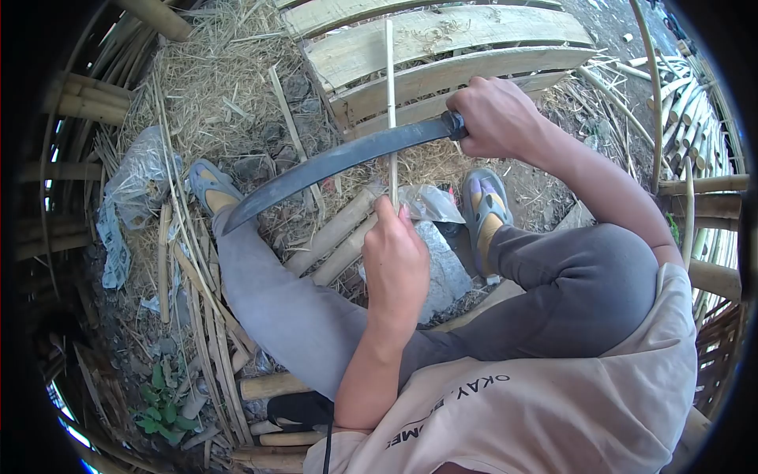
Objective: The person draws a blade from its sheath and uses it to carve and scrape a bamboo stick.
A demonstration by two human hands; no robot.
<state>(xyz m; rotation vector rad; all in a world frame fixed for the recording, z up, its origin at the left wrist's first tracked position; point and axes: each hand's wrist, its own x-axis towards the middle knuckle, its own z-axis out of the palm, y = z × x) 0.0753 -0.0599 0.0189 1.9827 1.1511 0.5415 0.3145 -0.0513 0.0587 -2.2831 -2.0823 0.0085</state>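
My right hand is closed round the dark handle of a long curved machete. The blade reaches leftward, its tip over my knee on the left side. My left hand grips the lower end of a thin pale bamboo strip, which stands up away from me. The blade crosses this strip at about its middle; whether the edge touches it, I cannot tell.
Beyond my hands lies a slatted wooden platform. Cut bamboo pieces are piled at the right. Long thin strips, a plastic bag and a small plant are at the left. A stone block sits between my feet.
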